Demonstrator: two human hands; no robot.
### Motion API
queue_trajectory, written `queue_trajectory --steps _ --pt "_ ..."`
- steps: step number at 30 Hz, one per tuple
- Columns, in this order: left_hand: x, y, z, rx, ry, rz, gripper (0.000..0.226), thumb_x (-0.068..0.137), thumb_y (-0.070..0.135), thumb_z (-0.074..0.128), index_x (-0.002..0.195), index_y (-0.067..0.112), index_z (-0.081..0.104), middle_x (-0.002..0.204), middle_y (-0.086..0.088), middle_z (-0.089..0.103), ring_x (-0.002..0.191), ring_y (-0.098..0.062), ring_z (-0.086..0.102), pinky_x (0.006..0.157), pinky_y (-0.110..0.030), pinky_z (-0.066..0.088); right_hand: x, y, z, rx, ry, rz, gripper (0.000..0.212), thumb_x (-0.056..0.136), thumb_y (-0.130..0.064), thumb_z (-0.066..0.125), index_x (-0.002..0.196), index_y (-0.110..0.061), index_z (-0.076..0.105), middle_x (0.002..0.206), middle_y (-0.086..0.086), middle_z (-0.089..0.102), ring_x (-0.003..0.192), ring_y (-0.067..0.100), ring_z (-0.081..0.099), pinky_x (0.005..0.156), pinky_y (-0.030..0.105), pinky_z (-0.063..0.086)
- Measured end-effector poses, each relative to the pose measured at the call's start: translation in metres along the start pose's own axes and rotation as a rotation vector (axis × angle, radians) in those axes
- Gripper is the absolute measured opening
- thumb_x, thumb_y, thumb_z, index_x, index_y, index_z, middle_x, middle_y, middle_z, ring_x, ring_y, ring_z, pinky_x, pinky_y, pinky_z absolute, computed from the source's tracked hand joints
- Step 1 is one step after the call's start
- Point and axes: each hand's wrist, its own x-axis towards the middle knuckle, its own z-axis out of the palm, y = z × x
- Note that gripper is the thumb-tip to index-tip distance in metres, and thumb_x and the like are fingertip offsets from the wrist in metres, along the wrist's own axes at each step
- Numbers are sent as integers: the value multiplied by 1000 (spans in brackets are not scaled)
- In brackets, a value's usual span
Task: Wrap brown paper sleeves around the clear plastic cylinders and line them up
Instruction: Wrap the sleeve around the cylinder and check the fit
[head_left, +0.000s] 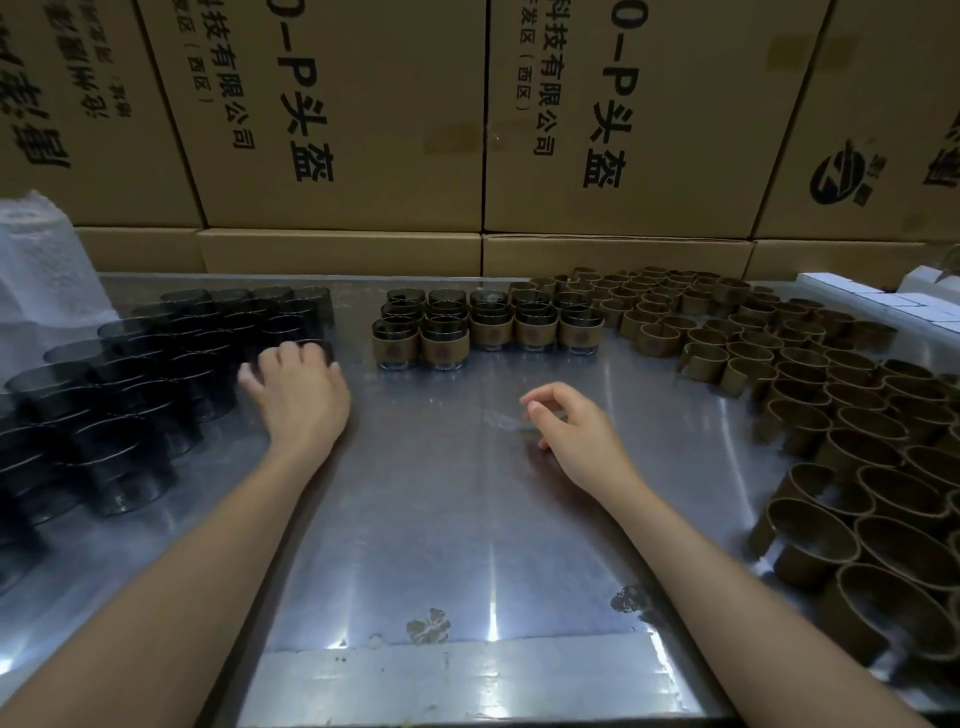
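Observation:
Several dark-tinted clear plastic cylinders (156, 364) stand packed together on the left of the metal table (441, 519). My left hand (301, 395) reaches into their right edge, and its fingers curl over the top of the nearest cylinder (317, 345). At the middle back, several cylinders wearing brown paper sleeves (488, 332) stand in rows. A large spread of empty brown paper sleeves (831, 395) fills the right side. My right hand (576, 431) hovers over the bare table centre, fingers loosely curled, holding nothing.
Stacked cardboard boxes (363, 130) with printed text form a wall behind the table. A white wrapped bundle (41, 270) sits at the back left. White boxes (883, 301) lie at the back right. The table's front edge runs along the bottom of the view.

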Motion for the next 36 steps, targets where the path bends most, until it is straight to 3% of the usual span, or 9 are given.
queue_trajectory --steps 7,11,16,20,22,24,27,31,36 --pt "-54 56 -15 -257 -46 333 28 98 38 41 99 17 59 104 1 56 112 -21 42 99 -39 22 1 -2 1 -55 -16 -4 6 95 -29 54 99 -29 59 91 -20 56 91 12 59 80 30 50" --pt "-81 98 -17 -402 -61 415 24 97 34 45 95 17 62 103 2 60 114 -20 41 93 -34 20 -3 -7 2 -118 -75 -20 32 88 -38 62 117 -25 53 106 -14 60 100 11 59 87 33 49" --pt "-89 128 -15 -549 -122 303 19 97 30 45 90 18 58 100 2 58 108 -18 37 91 -32 29 -7 -10 2 -256 -125 -36 53 90 -33 58 135 -19 33 130 0 58 114 21 57 91 41 48" --pt "-88 123 -19 -864 -192 193 23 97 25 49 75 21 53 78 9 51 95 -13 36 77 -22 28 -8 -9 2 -200 -93 -79 59 85 -37 66 130 -24 30 120 -3 59 108 21 60 89 44 50" --pt "-84 119 -20 -1025 -261 114 24 97 22 49 75 19 55 78 4 57 92 -19 48 76 -26 34 -8 -8 1 -99 -41 -86 55 79 -40 72 121 -30 37 111 -7 58 101 15 61 88 40 51" --pt "-82 118 -21 -1136 -312 15 15 98 19 47 88 17 57 89 -2 61 88 -20 57 77 -36 48 -7 -6 0 -10 37 -98 51 74 -38 77 115 -35 45 112 -3 55 95 -1 57 86 23 50" --pt "-80 118 -19 -1063 -321 15 20 99 16 43 115 16 56 113 -1 55 97 -13 52 85 -30 46 -9 -5 -2 0 162 -127 51 73 -37 76 116 -35 50 112 -5 45 91 -12 48 76 7 38" --pt "-82 119 -16 -918 -402 200 29 97 8 42 113 17 64 110 1 60 98 -10 54 75 -12 39 -11 -6 -3 -60 247 -148 54 75 -38 72 123 -29 50 113 -6 40 105 10 49 87 24 43" --pt "-82 119 -14 -764 -494 212 31 93 5 45 113 17 66 112 -4 68 104 -20 58 79 -22 39 -11 -7 -3 -144 149 -34 53 73 -42 70 119 -30 48 112 -7 37 115 18 45 93 30 43"
